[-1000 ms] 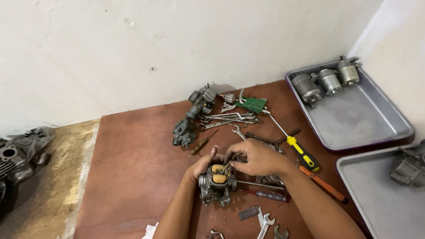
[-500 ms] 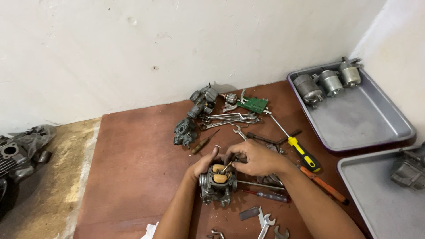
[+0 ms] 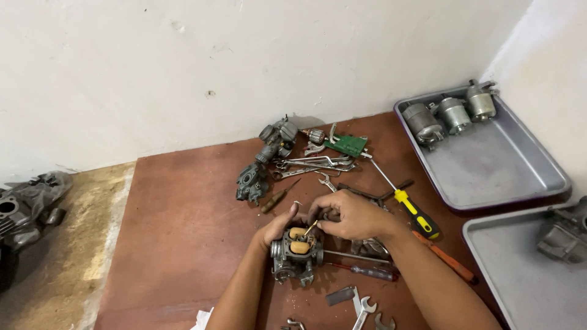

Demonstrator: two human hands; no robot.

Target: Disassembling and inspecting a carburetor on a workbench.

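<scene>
A grey metal carburetor body (image 3: pixel 296 257) with two tan floats on top sits on the reddish-brown floor mat (image 3: pixel 183 238). My left hand (image 3: pixel 275 227) wraps around its left side and steadies it. My right hand (image 3: pixel 348 215) is over its top right, fingers pinched on a small brass-coloured part (image 3: pixel 311 228) right above the floats. Both forearms reach in from the bottom of the head view.
Wrenches, pliers, a yellow-handled screwdriver (image 3: pixel 411 209), an orange-handled screwdriver (image 3: pixel 445 256) and two other carburetors (image 3: pixel 252 182) lie behind and to the right. A metal tray (image 3: pixel 495 165) holds three cylindrical motors; a second tray (image 3: pixel 507 269) holds a grey casting. Engine parts (image 3: pixel 24 208) lie far left.
The hands stay on the carburetor; my right fingers have shifted slightly over the floats. The view has barely moved.
</scene>
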